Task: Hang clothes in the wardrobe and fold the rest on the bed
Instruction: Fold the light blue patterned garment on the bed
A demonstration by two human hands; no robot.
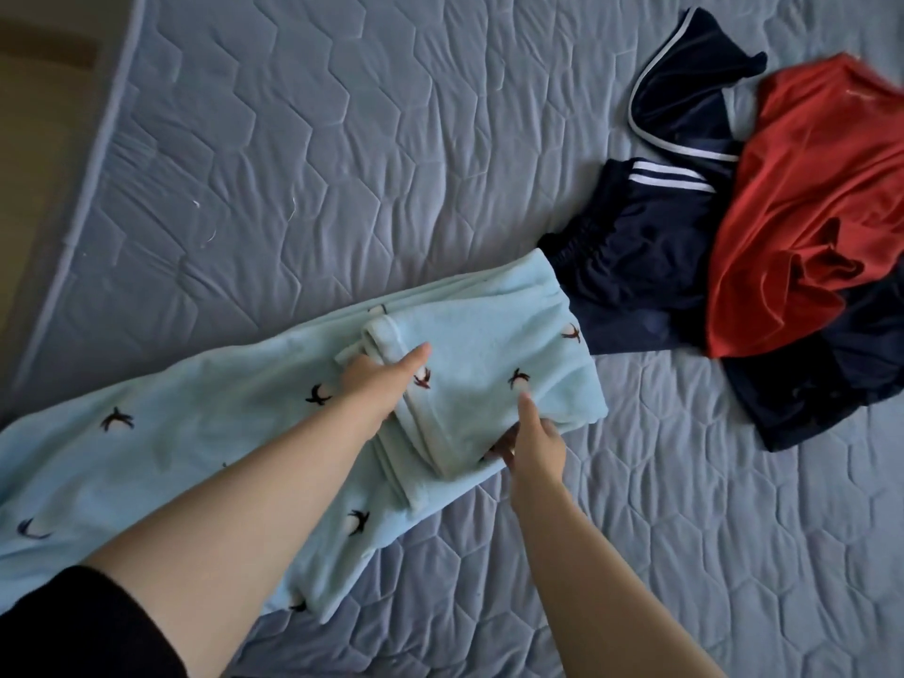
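Now: mid-fold
Fleece [489, 364]: on bed [293, 139], 7 o'clock of dark pile [650, 266]
Left hand [376, 379]: pinching folded edge
Right hand [533, 442]: pinching lower corner
Handling: soft, light, floppy; grip at corners

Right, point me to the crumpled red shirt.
In the head view, the crumpled red shirt lies at the far right of the quilted blue mattress, draped over the dark navy shorts with white stripes.
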